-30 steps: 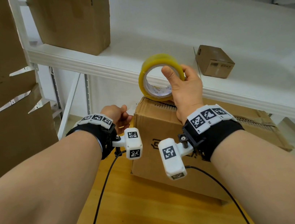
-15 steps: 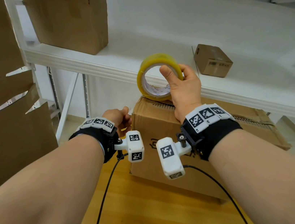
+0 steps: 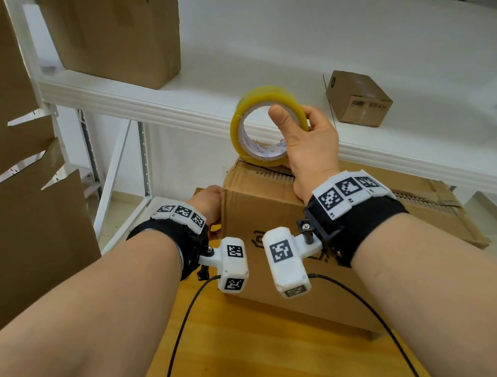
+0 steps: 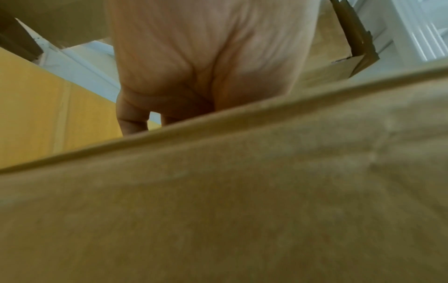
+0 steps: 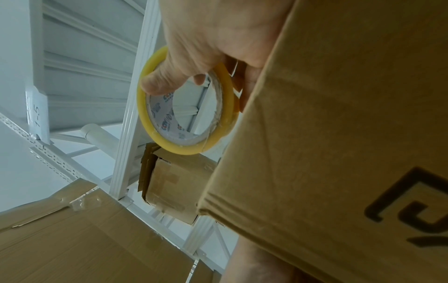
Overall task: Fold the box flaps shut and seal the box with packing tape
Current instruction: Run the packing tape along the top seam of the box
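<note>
A brown cardboard box (image 3: 263,208) stands on the wooden table, its top flaps folded down with a seam (image 3: 274,177) showing. My right hand (image 3: 310,147) grips a yellow roll of packing tape (image 3: 261,103), thumb through the core and fingers on the outer rim. The roll stands upright on the far left end of the box top. In the right wrist view the tape roll (image 5: 186,114) hangs beside the box wall (image 5: 339,134). My left hand (image 3: 209,205) lies against the box's left side. Its fingers are hidden behind the box edge; the left wrist view shows only the palm (image 4: 206,57).
A white shelf (image 3: 165,107) runs just behind and above the box, carrying a small cardboard box (image 3: 359,97) and a large one (image 3: 119,30). Flattened cardboard (image 3: 6,222) leans at the left. More cardboard (image 3: 435,210) lies behind the box. Wrist cables (image 3: 179,342) trail over the table (image 3: 265,361).
My left hand has moved right from beside the box corner onto the box's left side. The right hand keeps its grip on the roll at the same end of the box.
</note>
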The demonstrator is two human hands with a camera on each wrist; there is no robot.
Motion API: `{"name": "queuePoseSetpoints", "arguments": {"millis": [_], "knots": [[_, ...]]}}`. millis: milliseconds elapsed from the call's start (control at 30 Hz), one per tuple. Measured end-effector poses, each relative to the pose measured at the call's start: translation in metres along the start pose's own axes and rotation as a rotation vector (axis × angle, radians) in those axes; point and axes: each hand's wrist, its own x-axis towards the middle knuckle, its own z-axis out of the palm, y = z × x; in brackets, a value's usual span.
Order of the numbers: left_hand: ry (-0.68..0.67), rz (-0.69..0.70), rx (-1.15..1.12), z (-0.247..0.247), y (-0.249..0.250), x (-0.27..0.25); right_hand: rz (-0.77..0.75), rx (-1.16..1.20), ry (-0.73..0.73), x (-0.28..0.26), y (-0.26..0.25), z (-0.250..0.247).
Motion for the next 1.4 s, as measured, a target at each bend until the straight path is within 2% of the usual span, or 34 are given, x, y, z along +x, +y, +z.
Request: {"name": "queuePoseSetpoints", "arguments": {"millis": [200, 333, 433, 500, 567, 633, 700, 800, 900, 1000, 1067, 1167, 1233, 1333, 1400], "knots": [[0.036, -0.023, 0.118, 0.002, -0.006, 0.002, 0.018, 0.003, 0.003, 0.000, 0.001, -0.001], [0.014, -0.067, 0.360, -0.005, -0.026, 0.016, 0.023, 0.002, 0.011, 0.001, 0.001, -0.003], [-0.007, -0.079, 0.431, -0.011, -0.031, 0.018, 0.016, -0.009, 0.011, 0.003, 0.003, -0.003], [-0.010, 0.002, 0.378, -0.014, -0.018, 0.021, 0.021, -0.015, 0.007, 0.004, 0.003, -0.002], [-0.030, 0.143, 0.232, -0.015, 0.006, 0.014, 0.028, -0.007, 0.003, 0.004, 0.003, -0.001], [-0.136, 0.263, 0.060, -0.014, 0.031, 0.006, 0.028, 0.003, 0.002, 0.005, 0.003, -0.002], [-0.263, 0.322, -0.047, -0.011, 0.046, -0.002, 0.030, -0.004, 0.004, 0.005, 0.003, -0.003], [-0.335, 0.336, -0.014, -0.004, 0.046, -0.010, 0.028, -0.016, 0.006, 0.004, 0.005, -0.004], [-0.274, 0.286, 0.028, -0.002, 0.025, -0.003, 0.035, -0.024, 0.013, 0.004, 0.005, -0.004], [-0.242, 0.227, 0.188, -0.008, 0.002, 0.008, 0.043, -0.024, 0.015, 0.004, 0.005, -0.005], [-0.232, 0.227, 0.154, -0.011, 0.003, 0.007, 0.043, -0.022, 0.015, 0.004, 0.005, -0.005], [-0.390, 0.312, 0.024, -0.019, 0.024, 0.006, 0.036, -0.023, 0.017, 0.003, 0.005, -0.005], [-0.517, 0.352, 0.035, -0.023, 0.043, 0.000, 0.038, -0.023, 0.017, 0.002, 0.004, -0.005], [-0.604, 0.393, 0.202, -0.024, 0.057, -0.005, 0.060, 0.004, 0.015, 0.000, 0.002, -0.003], [-0.660, 0.370, 0.295, -0.021, 0.059, -0.005, 0.056, -0.006, 0.015, 0.000, 0.002, -0.003]]}}
